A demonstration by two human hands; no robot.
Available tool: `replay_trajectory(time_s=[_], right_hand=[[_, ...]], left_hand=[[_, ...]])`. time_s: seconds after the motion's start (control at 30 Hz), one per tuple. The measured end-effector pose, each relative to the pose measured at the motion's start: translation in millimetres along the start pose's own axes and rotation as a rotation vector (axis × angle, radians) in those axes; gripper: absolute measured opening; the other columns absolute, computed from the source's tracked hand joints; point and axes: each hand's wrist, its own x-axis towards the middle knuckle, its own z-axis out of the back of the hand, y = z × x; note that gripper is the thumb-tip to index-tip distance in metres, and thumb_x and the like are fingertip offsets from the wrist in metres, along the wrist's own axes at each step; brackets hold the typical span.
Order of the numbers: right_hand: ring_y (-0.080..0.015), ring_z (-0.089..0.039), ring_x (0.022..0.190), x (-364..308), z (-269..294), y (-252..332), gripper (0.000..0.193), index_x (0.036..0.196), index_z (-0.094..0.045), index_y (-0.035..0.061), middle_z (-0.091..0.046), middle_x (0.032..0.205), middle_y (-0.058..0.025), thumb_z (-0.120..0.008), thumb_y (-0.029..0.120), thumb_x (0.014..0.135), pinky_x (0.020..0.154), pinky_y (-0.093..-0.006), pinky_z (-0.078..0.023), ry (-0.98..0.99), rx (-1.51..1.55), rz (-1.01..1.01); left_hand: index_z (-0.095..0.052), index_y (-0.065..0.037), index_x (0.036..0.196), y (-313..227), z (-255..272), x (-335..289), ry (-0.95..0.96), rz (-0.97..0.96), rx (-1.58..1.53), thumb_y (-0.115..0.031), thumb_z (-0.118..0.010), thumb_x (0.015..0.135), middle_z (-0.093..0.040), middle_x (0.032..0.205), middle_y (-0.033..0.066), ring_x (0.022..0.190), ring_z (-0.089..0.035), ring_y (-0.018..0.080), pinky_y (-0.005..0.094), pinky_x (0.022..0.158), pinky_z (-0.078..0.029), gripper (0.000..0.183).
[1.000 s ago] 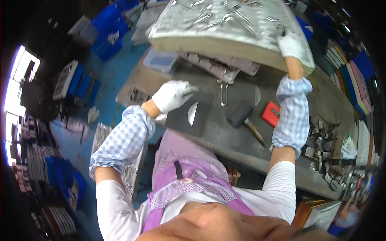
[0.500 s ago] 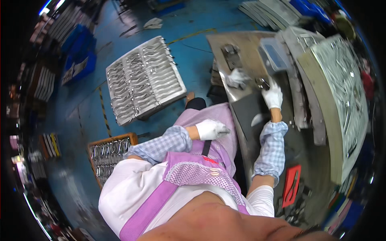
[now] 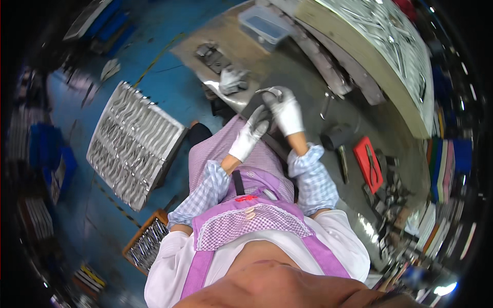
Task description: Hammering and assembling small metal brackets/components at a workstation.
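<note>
My left hand [image 3: 250, 134], in a white glove with grey fingers, is raised over my lap at the worktable's edge. Its fingers curve together, and whatever they may hold is too blurred to make out. Close to its upper right, my right hand [image 3: 285, 114] wears the same kind of glove, with fingers bent inward towards the left one. Anything in its grip is hidden by the glove. Beneath both hands lies a dark mat [image 3: 263, 97] on the worktable [image 3: 321, 146]. A crumpled pale glove or cloth [image 3: 232, 80] rests just beyond them.
At the left stands a tray stack [image 3: 138, 138] with rows of shiny metal parts; below it is a wooden box [image 3: 147, 241] of metal pieces. The table carries a clear plastic bin [image 3: 264, 26], a red tray [image 3: 367, 165] with pliers, and a dark block [image 3: 211, 56]. Metal parts fill a large tray [image 3: 380, 25].
My right hand has drawn back from the far part of the table to beside my left, which has risen off my lap. The view has turned, swinging the surroundings across the picture.
</note>
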Motion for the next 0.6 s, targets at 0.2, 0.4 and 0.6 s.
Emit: replay_trajectory(time_s=[0.2, 0.4, 0.6], right_hand=[[-0.0178, -0.07, 0.072, -74, 5, -47, 0.043, 0.128, -0.061, 0.0043, -0.072, 0.097, -0.0168, -0.055, 0.035, 0.099, 0.067, -0.0308, -0.055, 0.149, 0.289, -0.137], [-0.0285, -0.064, 0.096, -50, 19, -67, 0.033, 0.113, -0.068, 0.0138, -0.069, 0.105, -0.0088, -0.065, 0.035, 0.087, 0.086, -0.0406, -0.05, -0.34, -0.429, 0.199], [-0.0337, -0.042, 0.129, 25, -28, -66, 0.046, 0.123, -0.065, 0.0209, -0.053, 0.137, -0.0069, -0.061, 0.049, 0.087, 0.105, -0.0595, -0.032, -0.167, -0.736, 0.567]], left_hand=[[-0.044, -0.003, 0.142, 0, -6, -9, 0.052, 0.401, -0.355, -0.037, -0.067, 0.095, -0.066, 0.104, 0.0059, 0.074, -0.061, 0.0079, 0.0246, 0.056, -0.047, 0.062], [-0.067, -0.006, 0.116, -36, -8, -36, 0.05, 0.259, 0.817, -0.035, -0.074, 0.081, -0.072, 0.087, 0.0132, 0.073, -0.071, 0.0233, 0.035, 0.067, -0.055, 0.046], [-0.07, -0.007, 0.106, -21, -2, -67, 0.068, 0.078, 1.128, -0.037, -0.074, 0.078, -0.07, 0.078, 0.0126, 0.072, -0.069, 0.0303, 0.0402, 0.068, -0.055, 0.042]])
